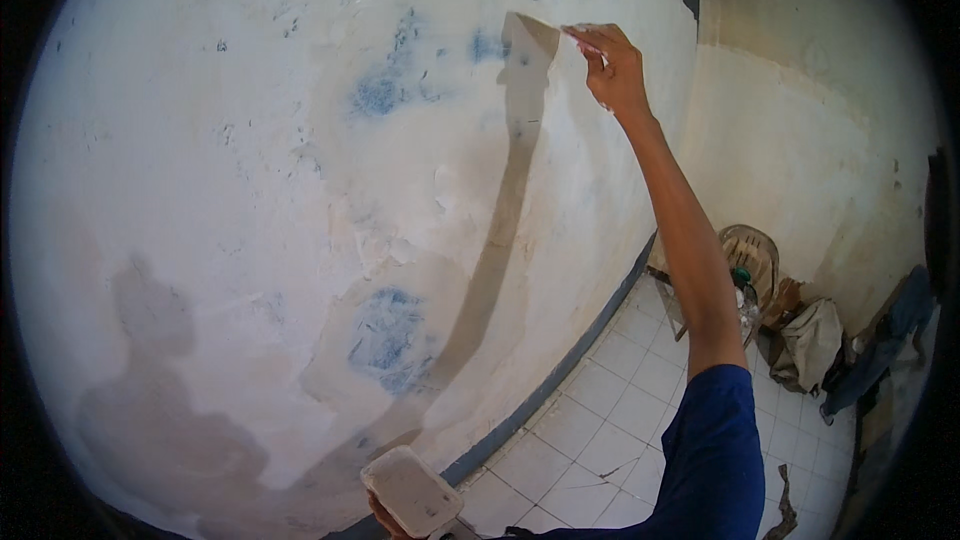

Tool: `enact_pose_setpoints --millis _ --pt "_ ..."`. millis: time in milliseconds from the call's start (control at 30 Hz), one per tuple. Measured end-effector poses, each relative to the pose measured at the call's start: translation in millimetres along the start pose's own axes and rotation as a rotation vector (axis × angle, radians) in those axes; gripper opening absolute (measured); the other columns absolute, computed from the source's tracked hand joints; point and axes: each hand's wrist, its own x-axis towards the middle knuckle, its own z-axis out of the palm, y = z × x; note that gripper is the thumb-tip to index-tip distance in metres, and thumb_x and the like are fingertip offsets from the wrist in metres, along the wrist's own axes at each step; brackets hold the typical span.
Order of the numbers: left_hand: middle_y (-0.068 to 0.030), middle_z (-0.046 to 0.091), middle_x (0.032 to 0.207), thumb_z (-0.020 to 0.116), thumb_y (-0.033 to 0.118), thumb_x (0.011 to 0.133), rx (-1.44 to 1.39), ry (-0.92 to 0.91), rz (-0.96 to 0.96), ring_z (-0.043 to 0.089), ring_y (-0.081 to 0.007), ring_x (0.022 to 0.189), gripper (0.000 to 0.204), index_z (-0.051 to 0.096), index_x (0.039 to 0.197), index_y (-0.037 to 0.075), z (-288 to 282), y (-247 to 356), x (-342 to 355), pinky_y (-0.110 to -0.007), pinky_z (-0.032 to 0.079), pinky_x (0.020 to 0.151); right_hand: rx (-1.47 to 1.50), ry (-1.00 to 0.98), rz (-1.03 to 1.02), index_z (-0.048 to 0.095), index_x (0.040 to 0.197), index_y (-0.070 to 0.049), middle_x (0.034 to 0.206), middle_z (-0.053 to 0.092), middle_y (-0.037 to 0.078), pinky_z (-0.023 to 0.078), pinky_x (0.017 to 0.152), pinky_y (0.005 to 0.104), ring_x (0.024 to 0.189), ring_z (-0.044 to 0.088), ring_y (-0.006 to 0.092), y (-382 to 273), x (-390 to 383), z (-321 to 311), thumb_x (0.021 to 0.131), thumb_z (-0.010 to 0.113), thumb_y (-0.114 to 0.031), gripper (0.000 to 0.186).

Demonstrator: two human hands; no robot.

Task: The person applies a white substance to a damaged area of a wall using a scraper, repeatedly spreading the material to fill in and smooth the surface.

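My right hand (pixel 615 73) is raised on an outstretched arm, its fingers closed around the handle of a putty knife (pixel 533 32). The wide blade is at the upper part of a patchy white wall (pixel 240 200), and its edge seems to meet the surface there. Down at the lower edge, my left hand (pixel 380 517) grips a shallow rectangular tub (pixel 412 490) with pale whitish paste on it. Only a few of the left fingers show; the rest are hidden by the tub. Blue patches (pixel 388 340) show through the white coat.
A dark skirting strip (pixel 540 420) runs between the wall and the white floor tiles (pixel 600 440). In the far corner stands a chair (pixel 750 250) with small items on it. Beside it lie a pale bag (pixel 808 345) and blue cloth (pixel 880 340).
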Motion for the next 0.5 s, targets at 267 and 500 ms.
enact_pose_setpoints --millis 267,500 --pt "-0.0095 0.052 0.143 0.049 0.076 0.082 0.003 0.0 0.018 0.054 -0.037 0.124 0.091 0.038 0.15 0.017 -3 2 3 -0.063 0.047 0.095 -0.097 -0.026 -0.08 0.073 0.111 -0.009 0.105 0.069 0.011 0.053 0.088 0.0362 0.097 0.064 0.03 4 -23 7 0.08 0.055 0.012 0.042" --pt "-0.0098 0.051 0.144 0.049 0.076 0.082 0.007 -0.007 0.005 0.053 -0.0376 0.125 0.091 0.038 0.15 0.017 -4 -3 7 -0.064 0.046 0.096 -0.024 0.256 0.042 0.071 0.111 -0.004 0.105 0.066 0.017 0.053 0.082 0.0324 0.091 0.066 0.0293 4 27 25 0.083 0.054 0.01 0.036"
